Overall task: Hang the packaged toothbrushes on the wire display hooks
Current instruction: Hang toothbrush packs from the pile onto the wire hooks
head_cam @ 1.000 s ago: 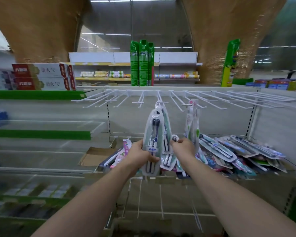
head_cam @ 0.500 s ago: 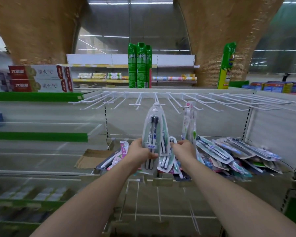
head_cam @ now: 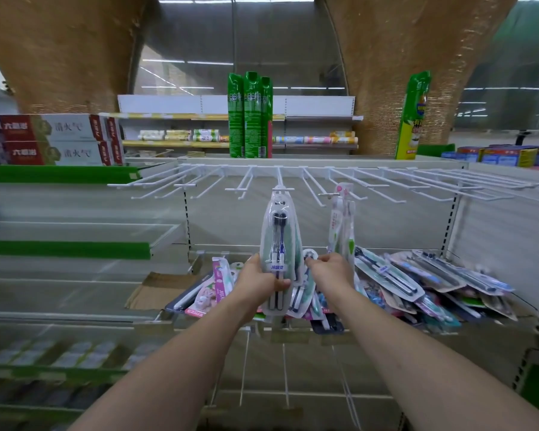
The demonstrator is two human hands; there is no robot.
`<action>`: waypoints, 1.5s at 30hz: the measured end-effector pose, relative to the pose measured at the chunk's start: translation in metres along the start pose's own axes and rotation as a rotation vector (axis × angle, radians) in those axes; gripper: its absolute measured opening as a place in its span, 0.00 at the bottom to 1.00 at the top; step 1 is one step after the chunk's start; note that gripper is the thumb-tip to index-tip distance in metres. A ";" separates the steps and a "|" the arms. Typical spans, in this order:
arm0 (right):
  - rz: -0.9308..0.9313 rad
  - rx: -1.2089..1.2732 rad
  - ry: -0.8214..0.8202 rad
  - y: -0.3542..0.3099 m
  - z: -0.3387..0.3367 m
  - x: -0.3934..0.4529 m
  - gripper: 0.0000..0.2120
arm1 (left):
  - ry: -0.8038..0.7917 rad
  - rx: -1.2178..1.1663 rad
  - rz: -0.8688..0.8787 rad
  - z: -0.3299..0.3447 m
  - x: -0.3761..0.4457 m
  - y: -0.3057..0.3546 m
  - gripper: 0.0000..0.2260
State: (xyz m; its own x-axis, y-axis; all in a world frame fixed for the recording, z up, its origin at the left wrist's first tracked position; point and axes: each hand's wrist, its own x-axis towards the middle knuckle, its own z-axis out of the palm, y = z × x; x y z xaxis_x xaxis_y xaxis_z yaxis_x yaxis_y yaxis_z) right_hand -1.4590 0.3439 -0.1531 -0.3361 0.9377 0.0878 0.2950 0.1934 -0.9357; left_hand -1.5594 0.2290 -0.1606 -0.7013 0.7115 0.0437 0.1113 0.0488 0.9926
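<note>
At the centre of the frame the left hand (head_cam: 263, 279) grips the lower part of a toothbrush pack (head_cam: 279, 244), fingers curled round its edge, holding it upright with its top at the tip of a white wire hook (head_cam: 281, 185). Just to the right, the right hand (head_cam: 332, 270) pinches another pack (head_cam: 305, 284) behind it. More packs hang from the next hook (head_cam: 339, 219), and a pile of packs (head_cam: 433, 284) lies at right.
</note>
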 end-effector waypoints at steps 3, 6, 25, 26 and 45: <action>0.004 0.016 0.005 0.001 0.002 0.006 0.09 | 0.003 0.023 -0.004 0.004 0.009 0.001 0.20; 0.019 0.008 0.006 0.002 0.004 0.009 0.10 | 0.011 0.064 0.000 0.007 0.021 0.002 0.19; 0.012 -0.076 -0.039 0.010 0.016 0.046 0.14 | 0.038 0.065 -0.048 0.022 0.090 -0.001 0.24; 0.003 -0.088 -0.041 0.011 0.017 0.048 0.13 | 0.028 0.060 -0.043 0.021 0.090 -0.001 0.28; 0.031 -0.202 0.005 0.015 0.021 0.023 0.05 | 0.218 0.182 0.002 -0.022 0.063 -0.005 0.14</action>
State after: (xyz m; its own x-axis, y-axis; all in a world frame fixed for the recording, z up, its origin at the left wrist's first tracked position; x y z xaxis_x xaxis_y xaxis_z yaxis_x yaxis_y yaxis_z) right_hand -1.4812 0.3626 -0.1725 -0.3195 0.9455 0.0627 0.4784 0.2181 -0.8506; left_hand -1.6199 0.2581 -0.1599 -0.8335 0.5454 0.0883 0.2233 0.1864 0.9568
